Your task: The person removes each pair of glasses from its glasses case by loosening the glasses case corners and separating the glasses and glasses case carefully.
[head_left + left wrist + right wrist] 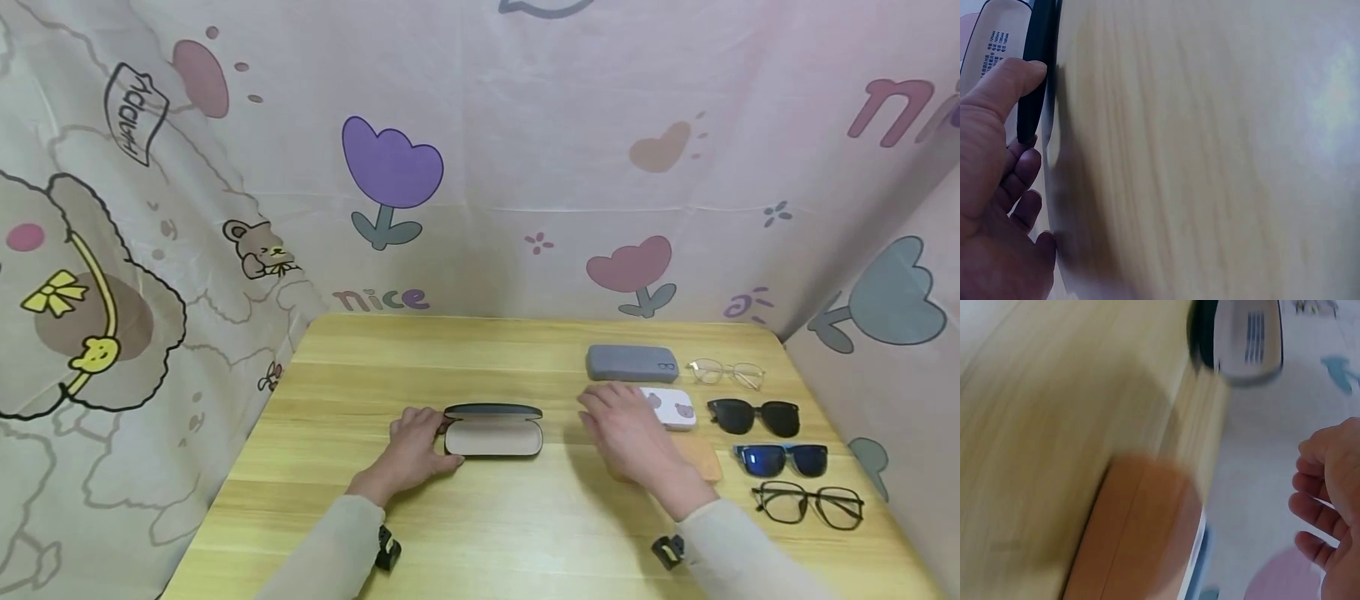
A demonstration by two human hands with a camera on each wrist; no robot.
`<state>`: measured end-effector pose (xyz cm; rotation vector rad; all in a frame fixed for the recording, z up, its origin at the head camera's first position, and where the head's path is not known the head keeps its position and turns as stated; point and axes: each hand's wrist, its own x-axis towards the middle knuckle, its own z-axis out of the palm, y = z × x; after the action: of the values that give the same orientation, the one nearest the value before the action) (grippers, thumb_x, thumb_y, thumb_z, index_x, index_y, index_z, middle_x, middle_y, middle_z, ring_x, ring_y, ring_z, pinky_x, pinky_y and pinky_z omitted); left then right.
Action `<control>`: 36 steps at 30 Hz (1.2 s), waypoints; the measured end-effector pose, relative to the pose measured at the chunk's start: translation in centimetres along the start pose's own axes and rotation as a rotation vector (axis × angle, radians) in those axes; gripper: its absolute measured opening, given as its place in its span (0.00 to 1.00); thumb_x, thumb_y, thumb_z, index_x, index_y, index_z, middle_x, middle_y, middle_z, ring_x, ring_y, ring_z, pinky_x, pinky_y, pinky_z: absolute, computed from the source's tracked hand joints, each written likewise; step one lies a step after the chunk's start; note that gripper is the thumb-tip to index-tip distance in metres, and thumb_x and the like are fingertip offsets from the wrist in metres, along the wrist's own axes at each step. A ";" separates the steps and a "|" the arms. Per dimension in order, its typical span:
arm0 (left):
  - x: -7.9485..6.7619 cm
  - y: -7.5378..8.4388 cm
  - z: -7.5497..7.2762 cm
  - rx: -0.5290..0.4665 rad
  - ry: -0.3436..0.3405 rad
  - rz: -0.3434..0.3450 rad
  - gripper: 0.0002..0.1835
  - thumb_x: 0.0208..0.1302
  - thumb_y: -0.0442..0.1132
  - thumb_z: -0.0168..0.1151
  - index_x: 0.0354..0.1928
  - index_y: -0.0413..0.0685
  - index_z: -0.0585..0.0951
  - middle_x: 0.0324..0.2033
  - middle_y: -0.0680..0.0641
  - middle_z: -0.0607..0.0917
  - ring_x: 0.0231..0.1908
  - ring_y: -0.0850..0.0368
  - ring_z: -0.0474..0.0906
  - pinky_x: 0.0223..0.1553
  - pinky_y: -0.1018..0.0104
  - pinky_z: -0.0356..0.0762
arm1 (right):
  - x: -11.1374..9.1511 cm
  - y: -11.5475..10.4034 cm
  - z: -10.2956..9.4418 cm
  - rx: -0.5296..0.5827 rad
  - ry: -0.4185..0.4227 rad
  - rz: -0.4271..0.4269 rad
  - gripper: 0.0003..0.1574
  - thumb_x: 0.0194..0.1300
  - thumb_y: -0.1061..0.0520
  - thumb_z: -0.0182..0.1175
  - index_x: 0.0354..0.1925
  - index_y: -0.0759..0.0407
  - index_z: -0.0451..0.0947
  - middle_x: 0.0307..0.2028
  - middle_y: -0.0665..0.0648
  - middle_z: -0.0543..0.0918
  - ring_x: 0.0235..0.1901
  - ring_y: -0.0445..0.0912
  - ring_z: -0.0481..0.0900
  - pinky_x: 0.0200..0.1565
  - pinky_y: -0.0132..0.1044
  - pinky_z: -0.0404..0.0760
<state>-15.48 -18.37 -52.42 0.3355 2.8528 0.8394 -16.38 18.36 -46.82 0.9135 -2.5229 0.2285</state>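
A dark glasses case (495,438) with a pale lining stands open on the table, lid raised at the back. My left hand (408,450) grips its left end, thumb by the front edge and fingers towards the back. In the left wrist view the thumb presses on the dark rim (1038,47), and small printed text shows inside the lid. My right hand (626,433) hovers with loosely bent fingers near a white bear-print case (678,410) and an orange case (707,460), partly covering both. Nothing is between its fingers in the right wrist view, where the orange case (1135,537) is blurred.
A grey-blue case (632,363) lies behind the bear-print one. Along the right side are clear glasses (726,373), black sunglasses (753,417), blue-lensed sunglasses (782,460) and black-framed glasses (808,506). Printed curtains (480,250) enclose the wooden table (375,367).
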 end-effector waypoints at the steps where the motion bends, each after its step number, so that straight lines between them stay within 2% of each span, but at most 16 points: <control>1: 0.0 0.0 0.0 0.001 0.002 0.000 0.40 0.57 0.56 0.79 0.65 0.39 0.79 0.60 0.46 0.82 0.62 0.47 0.65 0.66 0.44 0.57 | 0.5 -0.7 0.3 0.012 -0.016 0.002 0.20 0.70 0.55 0.66 0.57 0.62 0.83 0.53 0.60 0.87 0.53 0.57 0.83 0.56 0.55 0.80; 7: 0.0 0.0 0.0 0.000 0.007 0.007 0.40 0.57 0.56 0.79 0.64 0.38 0.79 0.58 0.47 0.82 0.61 0.48 0.66 0.65 0.44 0.58 | 2.9 -4.4 2.0 0.064 -0.099 0.017 0.35 0.70 0.50 0.70 0.69 0.62 0.75 0.61 0.61 0.83 0.59 0.57 0.80 0.62 0.55 0.78; 12: 0.1 0.0 0.2 0.010 0.008 0.008 0.41 0.56 0.57 0.79 0.64 0.38 0.79 0.58 0.47 0.82 0.61 0.48 0.66 0.64 0.45 0.59 | 3.5 -5.9 3.1 0.081 -0.123 0.011 0.40 0.69 0.49 0.71 0.72 0.64 0.72 0.64 0.64 0.80 0.61 0.59 0.79 0.61 0.56 0.79; 18: 0.0 0.0 0.3 0.018 0.002 0.014 0.42 0.57 0.57 0.78 0.66 0.36 0.78 0.59 0.46 0.82 0.61 0.47 0.66 0.64 0.44 0.58 | 3.0 -7.0 3.8 0.100 -0.156 0.044 0.37 0.71 0.46 0.68 0.70 0.63 0.75 0.63 0.63 0.81 0.61 0.58 0.79 0.61 0.56 0.79; 25: -0.2 0.1 0.0 0.025 -0.013 0.003 0.47 0.58 0.57 0.78 0.71 0.35 0.74 0.64 0.43 0.79 0.65 0.44 0.65 0.66 0.42 0.57 | 2.5 -7.8 3.9 0.105 -0.098 0.042 0.31 0.72 0.47 0.67 0.65 0.63 0.80 0.58 0.60 0.84 0.58 0.56 0.80 0.57 0.53 0.80; 36: 0.0 0.2 0.0 0.039 0.019 0.010 0.44 0.56 0.56 0.80 0.69 0.40 0.77 0.60 0.46 0.82 0.63 0.46 0.66 0.63 0.44 0.59 | 1.4 -8.0 4.0 0.049 -0.036 -0.019 0.27 0.71 0.48 0.68 0.62 0.59 0.83 0.56 0.57 0.86 0.54 0.53 0.81 0.54 0.50 0.81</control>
<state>-15.41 -18.25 -52.33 0.3486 2.8909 0.7937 -13.66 10.26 -49.64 0.9684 -2.5507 0.2709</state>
